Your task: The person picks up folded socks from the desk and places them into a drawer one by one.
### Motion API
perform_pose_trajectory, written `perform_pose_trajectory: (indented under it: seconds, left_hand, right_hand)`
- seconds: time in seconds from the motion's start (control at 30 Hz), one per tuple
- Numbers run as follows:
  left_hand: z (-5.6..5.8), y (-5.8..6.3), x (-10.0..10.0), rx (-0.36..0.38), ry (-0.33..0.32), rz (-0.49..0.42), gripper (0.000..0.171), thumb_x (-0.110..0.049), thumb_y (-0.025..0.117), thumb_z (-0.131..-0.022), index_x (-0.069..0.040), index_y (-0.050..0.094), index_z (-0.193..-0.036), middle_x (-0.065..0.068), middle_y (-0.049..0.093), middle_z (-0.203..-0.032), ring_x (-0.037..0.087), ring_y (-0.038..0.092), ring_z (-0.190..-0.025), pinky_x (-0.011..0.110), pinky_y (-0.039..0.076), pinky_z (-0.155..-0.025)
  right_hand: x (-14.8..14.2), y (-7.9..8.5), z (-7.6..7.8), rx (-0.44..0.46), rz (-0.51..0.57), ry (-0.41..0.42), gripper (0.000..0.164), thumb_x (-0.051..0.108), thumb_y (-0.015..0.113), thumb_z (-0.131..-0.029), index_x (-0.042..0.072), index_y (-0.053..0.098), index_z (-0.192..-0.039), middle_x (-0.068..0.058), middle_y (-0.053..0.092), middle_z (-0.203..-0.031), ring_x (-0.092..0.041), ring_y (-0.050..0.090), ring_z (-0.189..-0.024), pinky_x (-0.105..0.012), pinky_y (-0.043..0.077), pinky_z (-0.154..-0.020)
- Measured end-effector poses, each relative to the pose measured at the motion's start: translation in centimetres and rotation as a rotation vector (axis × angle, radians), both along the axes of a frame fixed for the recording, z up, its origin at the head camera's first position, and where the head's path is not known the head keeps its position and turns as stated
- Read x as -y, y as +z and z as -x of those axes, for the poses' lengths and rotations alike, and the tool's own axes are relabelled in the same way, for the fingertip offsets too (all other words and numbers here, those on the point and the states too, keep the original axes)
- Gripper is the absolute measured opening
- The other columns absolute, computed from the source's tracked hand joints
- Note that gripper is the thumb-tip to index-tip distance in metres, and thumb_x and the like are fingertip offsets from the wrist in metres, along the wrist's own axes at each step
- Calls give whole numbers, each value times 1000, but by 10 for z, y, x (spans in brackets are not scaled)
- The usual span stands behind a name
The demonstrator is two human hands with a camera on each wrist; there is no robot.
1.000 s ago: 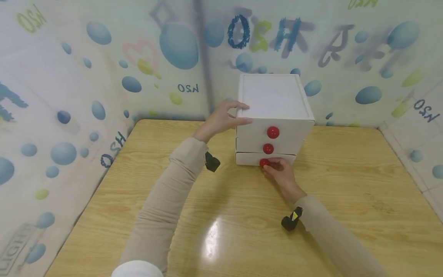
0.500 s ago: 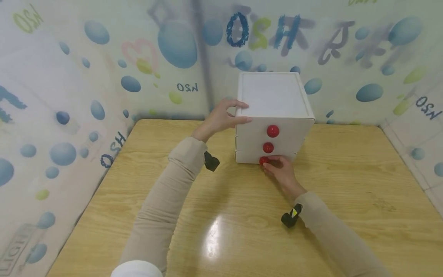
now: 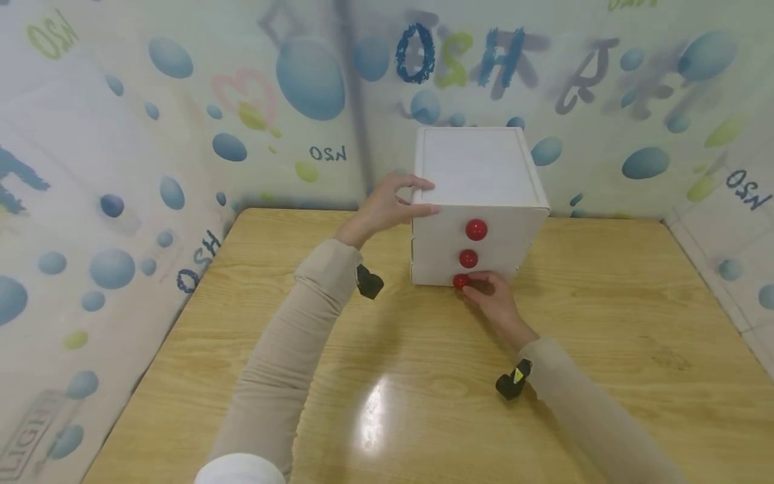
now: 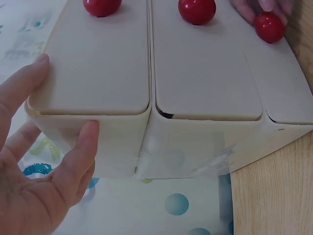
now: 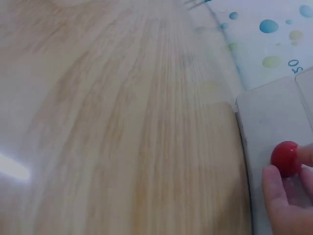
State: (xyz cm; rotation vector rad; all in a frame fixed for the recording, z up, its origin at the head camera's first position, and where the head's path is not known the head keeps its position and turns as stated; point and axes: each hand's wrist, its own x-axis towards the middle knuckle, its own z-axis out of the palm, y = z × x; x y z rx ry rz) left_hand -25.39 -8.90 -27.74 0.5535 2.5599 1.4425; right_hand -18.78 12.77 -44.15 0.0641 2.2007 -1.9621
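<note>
A white drawer unit (image 3: pixel 484 165) with three red ball knobs down its front stands toward the back of the wooden table. My left hand (image 3: pixel 387 205) holds its upper left corner, thumb at the front edge and other fingers on the top and side. In the left wrist view this hand's fingers (image 4: pixel 84 147) touch the side wall. My right hand (image 3: pixel 492 302) pinches the bottom knob (image 3: pixel 460 281) between thumb and fingers, also seen in the right wrist view on the red knob (image 5: pixel 286 159). All three drawers look flush with the body.
The table (image 3: pixel 387 376) reaches in front of and beside the unit. A wall sheet (image 3: pixel 242 121) with blue drops and letters stands behind and at both sides. Black wrist cameras sit on the left wrist (image 3: pixel 369 282) and right wrist (image 3: pixel 514 380).
The bottom drawer, slightly out one second ago with a dark gap above it, has slid back in, the right hand moving forward with its knob. The left hand stays at the corner.
</note>
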Motion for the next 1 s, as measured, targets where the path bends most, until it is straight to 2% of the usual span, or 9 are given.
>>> perform_pose_trajectory:
  seconds: [0.13,0.2,0.3,0.43,0.6,0.73,0.87,0.93,1.0]
  left_hand:
    - [0,0,-1,8,-7,-3,49,-26,71,-75,-12,55,-119,5,42,-128,22,60,-85,32,52,-69]
    - [-1,1,-1,6,-9,-5,48,-27,71,-75,-12,55,-119,4,43,-128,22,60,-85,32,52,-69]
    - [-1,1,1,9,-5,-8,48,-28,70,-76,-13,56,-119,3,42,-129,21,61,-84,32,52,-69]
    - [-2,1,5,9,14,0,49,-30,71,-75,-14,56,-119,3,41,-130,19,61,-79,31,52,-69]
    - [-4,-4,9,-53,26,34,49,-34,68,-77,-15,55,-120,0,45,-127,18,59,-68,28,52,-63]
    - [-8,-9,11,-127,60,87,54,-40,66,-77,-20,50,-126,0,47,-121,16,54,-67,25,48,-58]
    - [-13,-15,13,-168,113,102,63,-43,64,-78,-25,40,-133,6,41,-121,13,53,-83,25,48,-65]
    - [-15,-18,15,-180,123,83,66,-42,63,-79,-23,36,-136,9,36,-127,14,53,-89,25,48,-68]
    - [-18,-22,18,-197,123,62,68,-40,63,-80,-20,32,-137,10,30,-135,15,53,-94,25,49,-72]
  right_hand:
    - [-11,5,-8,-87,-137,44,34,13,56,-87,-3,48,-116,-17,48,-118,-25,51,-101,-25,46,-80]
    - [-19,9,-13,-106,-155,54,36,16,56,-87,-3,48,-117,-17,48,-118,-20,50,-100,-23,45,-80]
    - [-33,11,-19,-112,-91,52,40,16,55,-88,-6,45,-119,-19,47,-117,-15,53,-97,-24,46,-82]
    - [-58,-1,-19,-140,42,28,47,21,61,-84,-8,45,-118,-13,49,-114,-11,58,-92,-26,49,-78]
    - [-89,-16,-18,-158,10,-7,58,37,65,-79,-5,48,-115,-12,49,-116,-6,57,-92,-21,49,-75]
    - [-96,5,-29,-157,-6,-16,50,27,62,-84,-9,47,-114,-16,49,-116,-5,57,-90,-20,49,-75]
    - [-99,29,-36,-193,-73,-11,30,19,56,-88,-2,52,-108,0,55,-104,-1,56,-87,-18,49,-74]
    - [-103,36,-34,-209,-148,-5,30,20,54,-89,-2,52,-109,6,54,-101,3,54,-86,-14,47,-73]
    - [-107,43,-30,-229,-290,23,37,25,51,-91,-3,49,-115,2,54,-106,4,50,-89,-11,45,-73]
